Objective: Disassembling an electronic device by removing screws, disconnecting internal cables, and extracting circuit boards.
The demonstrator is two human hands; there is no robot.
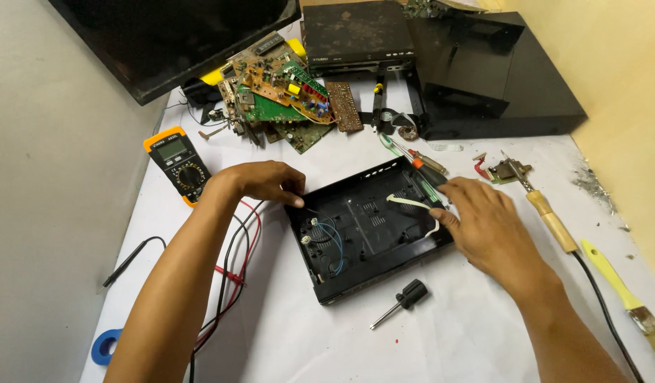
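An open black plastic case lies in the middle of the white table, with blue wires inside at its left and a white flat cable at its right. My left hand rests on the case's left rear corner, fingers curled over the rim. At the right rim is my right hand, fingertips touching the white cable. Whether it pinches the cable is unclear.
A yellow multimeter with red and black leads lies left. Circuit boards are piled at the back beside black device housings. A small screwdriver, a soldering iron, a brush and blue tape lie around.
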